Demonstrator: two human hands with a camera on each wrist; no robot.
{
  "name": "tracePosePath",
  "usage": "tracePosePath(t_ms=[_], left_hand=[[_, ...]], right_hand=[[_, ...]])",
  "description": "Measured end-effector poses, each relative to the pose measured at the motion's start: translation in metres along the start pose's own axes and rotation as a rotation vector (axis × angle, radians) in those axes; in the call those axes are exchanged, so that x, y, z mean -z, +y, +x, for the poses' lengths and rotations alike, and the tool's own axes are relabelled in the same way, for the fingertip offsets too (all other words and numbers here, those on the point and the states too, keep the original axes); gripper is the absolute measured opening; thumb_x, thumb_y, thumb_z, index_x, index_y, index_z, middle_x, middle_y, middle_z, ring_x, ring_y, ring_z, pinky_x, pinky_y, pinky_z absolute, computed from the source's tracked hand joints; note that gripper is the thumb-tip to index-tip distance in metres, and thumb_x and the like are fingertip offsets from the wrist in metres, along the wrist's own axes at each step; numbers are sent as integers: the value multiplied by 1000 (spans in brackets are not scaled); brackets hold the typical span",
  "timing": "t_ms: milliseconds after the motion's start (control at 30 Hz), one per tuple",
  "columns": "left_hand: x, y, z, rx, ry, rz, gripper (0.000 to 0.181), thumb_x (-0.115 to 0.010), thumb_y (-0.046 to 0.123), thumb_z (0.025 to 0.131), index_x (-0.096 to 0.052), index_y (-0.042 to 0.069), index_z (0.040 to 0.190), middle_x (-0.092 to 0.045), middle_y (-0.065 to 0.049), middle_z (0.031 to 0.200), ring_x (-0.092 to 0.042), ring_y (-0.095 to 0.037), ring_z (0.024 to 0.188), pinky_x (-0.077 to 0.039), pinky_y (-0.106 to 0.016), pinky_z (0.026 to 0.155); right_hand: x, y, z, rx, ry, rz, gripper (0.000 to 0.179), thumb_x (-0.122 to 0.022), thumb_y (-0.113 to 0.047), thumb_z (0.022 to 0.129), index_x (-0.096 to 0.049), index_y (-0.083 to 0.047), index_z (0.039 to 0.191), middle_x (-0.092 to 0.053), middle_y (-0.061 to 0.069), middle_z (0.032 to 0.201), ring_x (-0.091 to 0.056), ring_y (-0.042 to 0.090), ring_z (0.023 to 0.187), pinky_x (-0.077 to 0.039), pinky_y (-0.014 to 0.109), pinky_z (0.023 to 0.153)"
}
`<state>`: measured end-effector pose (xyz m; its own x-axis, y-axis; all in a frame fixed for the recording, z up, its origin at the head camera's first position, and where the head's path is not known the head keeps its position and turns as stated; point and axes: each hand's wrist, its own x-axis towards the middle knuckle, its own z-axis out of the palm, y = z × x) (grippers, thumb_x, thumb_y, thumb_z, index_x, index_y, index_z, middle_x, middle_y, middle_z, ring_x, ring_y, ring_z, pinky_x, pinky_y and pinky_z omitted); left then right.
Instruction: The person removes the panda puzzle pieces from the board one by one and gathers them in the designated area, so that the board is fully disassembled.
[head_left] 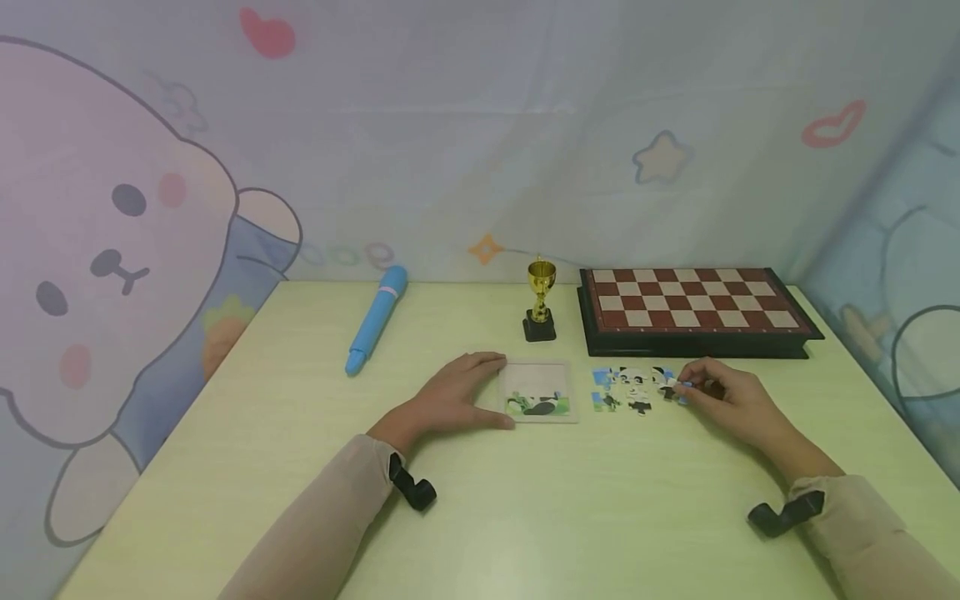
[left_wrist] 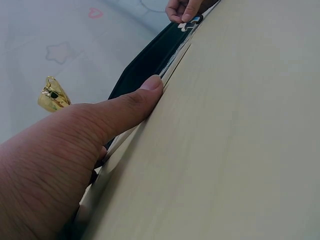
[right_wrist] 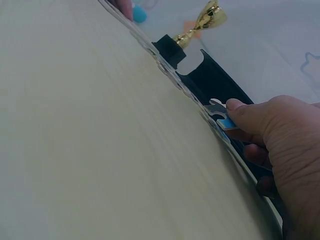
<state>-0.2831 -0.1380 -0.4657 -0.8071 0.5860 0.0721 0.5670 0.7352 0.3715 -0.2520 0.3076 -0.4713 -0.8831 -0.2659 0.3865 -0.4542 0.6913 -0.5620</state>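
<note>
My left hand [head_left: 448,393] spans the left side of a square jigsaw tray [head_left: 537,372], holding it with the thumb at the near edge and fingers at the far edge. Assembled pieces [head_left: 542,405] of a panda picture fill the tray's lower part; its upper part is bare. To the right, loose puzzle pieces [head_left: 637,390] lie in rough rows. My right hand [head_left: 731,402] pinches a puzzle piece [right_wrist: 223,120] between thumb and fingers, just above the right end of those rows. This piece shows blue and white in the right wrist view.
Behind the loose pieces stands a chessboard box [head_left: 690,312] with a dark rim. A small gold trophy [head_left: 540,300] on a black base is left of it. A blue pen-shaped object [head_left: 377,319] lies at the back left. A printed cloth [head_left: 450,125] hangs behind the table.
</note>
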Motion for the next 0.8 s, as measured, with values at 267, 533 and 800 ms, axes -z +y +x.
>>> tracePosePath(t_ms=[267, 533, 800], left_hand=[[1, 0, 0, 6, -3, -15, 109, -58, 87, 74, -36, 20, 158, -33, 6, 160, -29, -18, 147, -25, -41, 119], [4, 2, 0, -5, 1, -8, 107, -62, 83, 76, -37, 18, 157, -34, 4, 160, -30, -18, 147, -25, -40, 119], [3, 3, -1, -3, -4, -13, 106, -62, 82, 76, -37, 18, 157, -34, 5, 160, -30, -18, 147, -25, -40, 119]], right_hand=[[-2, 6, -2, -7, -95, 46, 10, -74, -22, 94, -68, -21, 103, -65, -5, 89, -57, 10, 77, -47, 20, 66], [-2, 5, 1, 59, -119, 19, 11, -73, -18, 94, -69, -23, 103, -66, -7, 98, -57, 8, 83, -47, 18, 72], [-1, 3, 1, 113, -126, 26, 13, -74, -12, 93, -69, -23, 98, -64, -9, 97, -56, 7, 84, -46, 16, 74]])
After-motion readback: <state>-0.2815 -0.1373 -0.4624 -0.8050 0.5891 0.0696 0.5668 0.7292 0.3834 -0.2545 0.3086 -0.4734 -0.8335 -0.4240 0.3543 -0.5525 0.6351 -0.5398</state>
